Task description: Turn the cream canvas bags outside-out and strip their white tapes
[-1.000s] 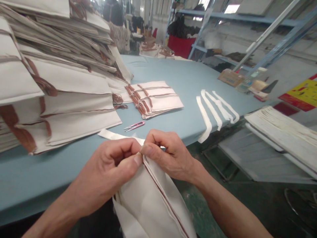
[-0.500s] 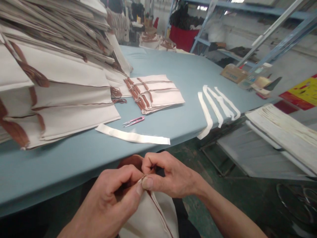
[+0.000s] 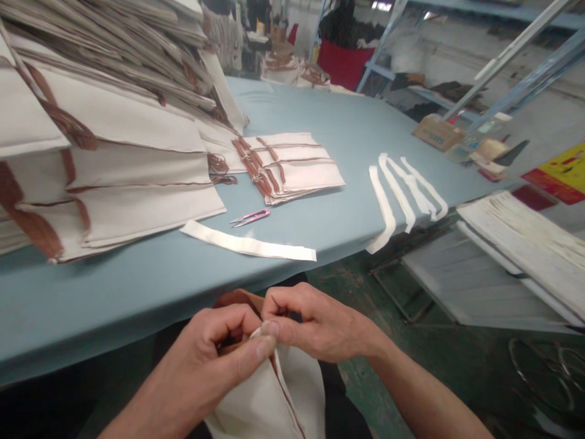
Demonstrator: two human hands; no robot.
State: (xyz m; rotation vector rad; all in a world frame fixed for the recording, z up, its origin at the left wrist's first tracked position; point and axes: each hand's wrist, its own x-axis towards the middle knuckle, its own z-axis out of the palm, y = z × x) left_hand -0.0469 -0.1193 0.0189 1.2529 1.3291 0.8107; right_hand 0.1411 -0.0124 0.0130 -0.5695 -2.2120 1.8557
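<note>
A cream fabric bag (image 3: 256,399) with brown trim along its seam lies over my lap, below the table's front edge. My left hand (image 3: 223,347) pinches the top of its seam between thumb and forefinger. Pressed close beside it, my right hand (image 3: 311,323) pinches the same edge, thumb tip against the left thumb. A brown strip (image 3: 240,299) of the bag shows behind the fingers. What lies right between the fingertips is hidden. On the table ahead are pink thread snips (image 3: 250,217) and a white fabric strip (image 3: 249,245).
Tall stacks of cream bags (image 3: 150,164) with brown straps fill the left of the blue-covered table (image 3: 150,305). A smaller bag pile (image 3: 311,171) lies mid-table. Several white strips (image 3: 384,207) hang near the right edge. A cardboard box (image 3: 437,132) stands further back, beside a metal rack (image 3: 457,97).
My left thumb has shifted slightly along the seam, and more of the bag's pale edge shows at the fingertips. Both hands keep their pinch. The view has tilted a little.
</note>
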